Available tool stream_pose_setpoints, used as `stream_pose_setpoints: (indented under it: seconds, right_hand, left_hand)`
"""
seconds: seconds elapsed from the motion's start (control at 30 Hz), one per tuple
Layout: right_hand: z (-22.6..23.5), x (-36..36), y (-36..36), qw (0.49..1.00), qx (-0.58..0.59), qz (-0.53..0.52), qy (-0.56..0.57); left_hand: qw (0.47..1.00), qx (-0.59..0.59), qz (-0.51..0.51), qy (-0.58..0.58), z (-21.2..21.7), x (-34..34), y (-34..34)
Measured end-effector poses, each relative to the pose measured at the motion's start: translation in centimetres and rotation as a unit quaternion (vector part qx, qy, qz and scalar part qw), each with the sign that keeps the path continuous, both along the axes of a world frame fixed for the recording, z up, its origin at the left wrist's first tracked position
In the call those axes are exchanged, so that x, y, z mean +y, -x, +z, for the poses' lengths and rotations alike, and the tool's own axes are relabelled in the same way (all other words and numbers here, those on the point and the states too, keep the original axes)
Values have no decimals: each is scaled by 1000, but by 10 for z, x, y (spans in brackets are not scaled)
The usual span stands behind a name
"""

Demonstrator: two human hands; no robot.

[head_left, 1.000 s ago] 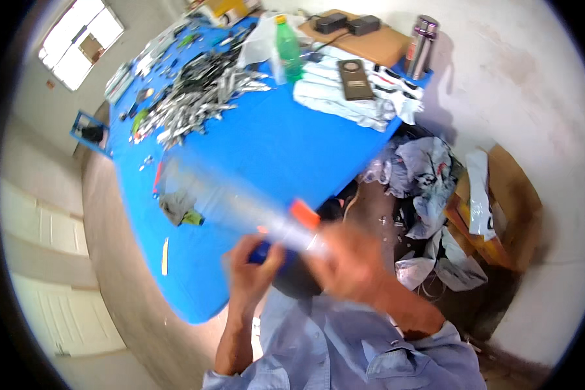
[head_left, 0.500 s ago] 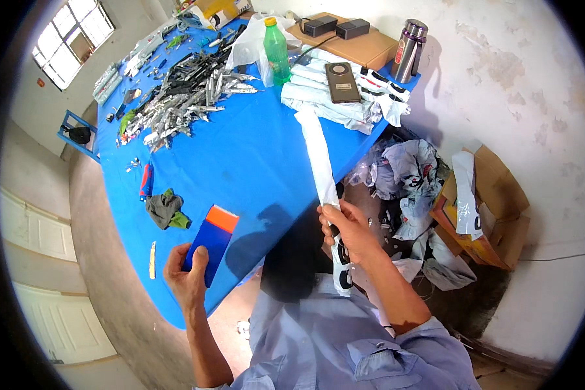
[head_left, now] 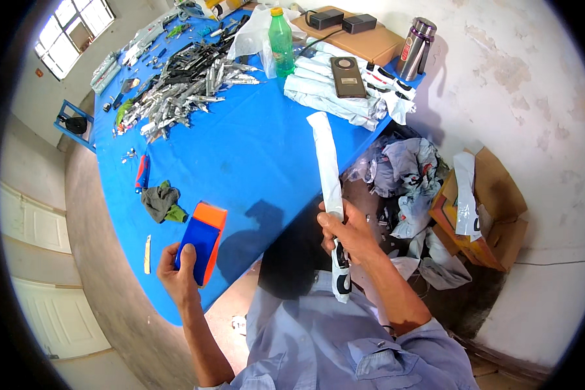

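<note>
In my left hand [head_left: 179, 274] is a flat blue and orange box [head_left: 201, 242], the thumb pressed on its blue face and the fingers behind it. The box tilts over the near edge of the blue-covered table [head_left: 247, 159], its orange side and end showing. My right hand [head_left: 348, 233] is wrapped round a long, narrow white plastic mailing bag [head_left: 326, 156] with black print near its lower end. The bag stands slanted, its top over the table and its lower end close to my shirt. What is inside the bag is hidden.
A pile of slim silver and black pieces [head_left: 175, 97], a green bottle [head_left: 281, 45], stacked white bags [head_left: 325, 97] with a phone [head_left: 349, 78], and a steel flask [head_left: 416, 49] stand far off. A cloth [head_left: 160, 201] lies left; crumpled bags [head_left: 409, 169] and a carton [head_left: 494, 201] lie right.
My left hand has turned the box, so more of its orange side shows. My right hand still grips the white bag, which has become slightly more upright. The view has shifted a little.
</note>
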State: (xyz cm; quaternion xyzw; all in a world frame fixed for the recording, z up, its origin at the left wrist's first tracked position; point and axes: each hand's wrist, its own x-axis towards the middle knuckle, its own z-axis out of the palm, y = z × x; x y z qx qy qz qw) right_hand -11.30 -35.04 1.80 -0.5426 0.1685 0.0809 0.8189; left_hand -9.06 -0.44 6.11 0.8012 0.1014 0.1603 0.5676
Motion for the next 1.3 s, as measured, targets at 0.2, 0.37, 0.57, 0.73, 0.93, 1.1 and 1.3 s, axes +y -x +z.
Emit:
stream_pose_setpoints:
  seconds: [0.2, 0.37, 0.57, 0.73, 0.93, 1.1, 1.3]
  right_hand:
    - [-6, 3, 2, 999, 24, 21, 30]
    - [1, 0, -1, 999, 14, 33, 41]
    - [7, -31, -14, 989, -24, -3, 143]
    - [44, -59, -40, 931, -44, 9, 363]
    - [66, -73, -64, 881, -1, -22, 473]
    - [25, -104, -73, 908, -109, -80, 396]
    - [43, -87, -83, 935, -93, -96, 330]
  left_hand:
    - [998, -21, 18, 53, -8, 15, -6]
    - [993, -46, 41, 104, -9, 31, -16]
    - [979, -89, 26, 183, -22, 63, -32]
    - [964, -100, 21, 247, -19, 84, -37]
    - [968, -94, 132, 189, -19, 125, -60]
    - [981, -119, 151, 23, 9, 152, -127]
    - [952, -68, 200, -222, -34, 232, -213]
